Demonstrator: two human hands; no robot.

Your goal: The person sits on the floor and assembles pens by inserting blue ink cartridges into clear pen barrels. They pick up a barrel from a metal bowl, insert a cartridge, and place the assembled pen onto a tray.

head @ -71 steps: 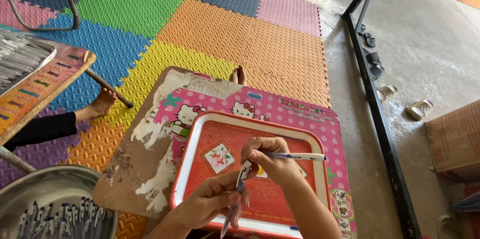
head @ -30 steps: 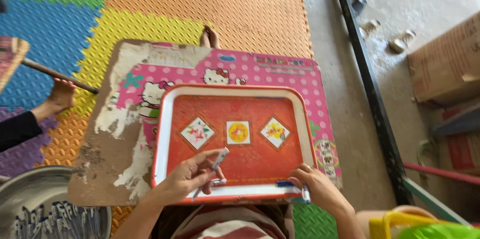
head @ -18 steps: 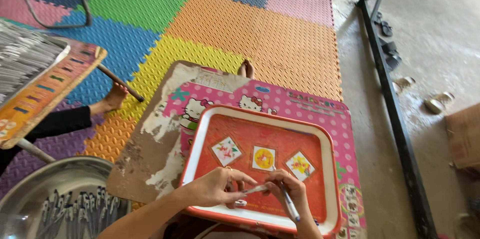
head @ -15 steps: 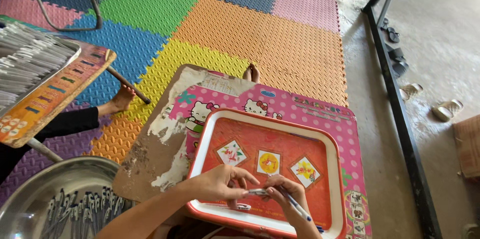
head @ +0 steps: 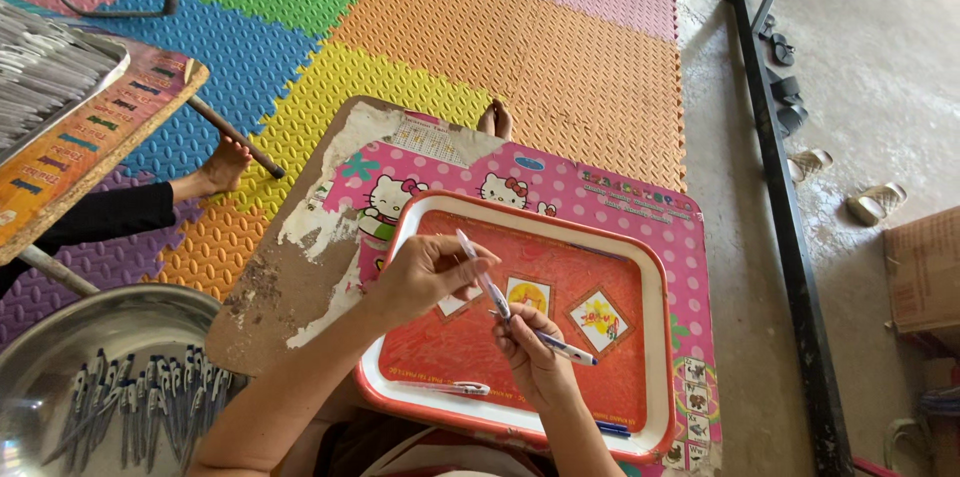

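Red plastic tray (head: 640,267) lay beneath both hands: left hand (head: 425,277) pinched a slim white pen tube (head: 482,272), its long axis slanting down toward right hand (head: 535,357), which gripped a blue-and-white pen (head: 560,345).

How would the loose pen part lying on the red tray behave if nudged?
The pen part looks thin and round, so it would probably roll on the tray, whose raised rim should stop it. It seems light and rigid, likely plastic, and easy to pinch.
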